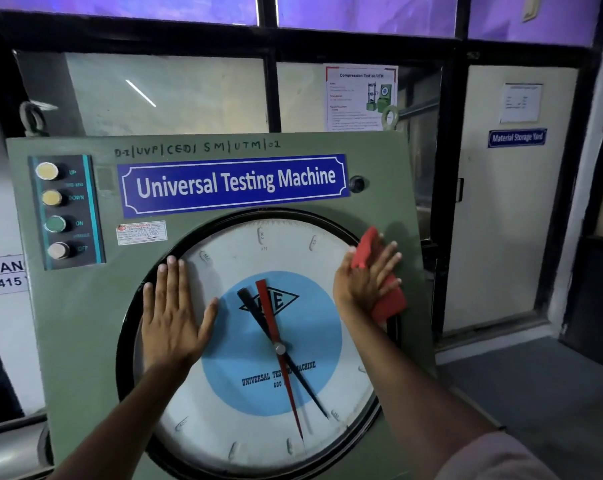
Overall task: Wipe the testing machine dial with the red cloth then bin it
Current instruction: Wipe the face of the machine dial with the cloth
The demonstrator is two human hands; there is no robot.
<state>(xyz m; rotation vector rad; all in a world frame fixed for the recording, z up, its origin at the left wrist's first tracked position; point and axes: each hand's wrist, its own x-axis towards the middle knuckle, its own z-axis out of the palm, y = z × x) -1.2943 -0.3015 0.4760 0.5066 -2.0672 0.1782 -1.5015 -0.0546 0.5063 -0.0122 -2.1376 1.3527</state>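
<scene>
The round dial of the green testing machine fills the middle of the view, white with a blue centre and red and black pointers. My right hand presses the red cloth flat against the dial's upper right rim, fingers spread over it. My left hand lies flat and open on the dial's left side, holding nothing. No bin is in view.
A button panel with UP, DOWN, ON and OFF sits at the machine's upper left. Above the dial is a blue "Universal Testing Machine" sign. Dark-framed windows stand behind, and a door marked "Material Storage Yard" is to the right.
</scene>
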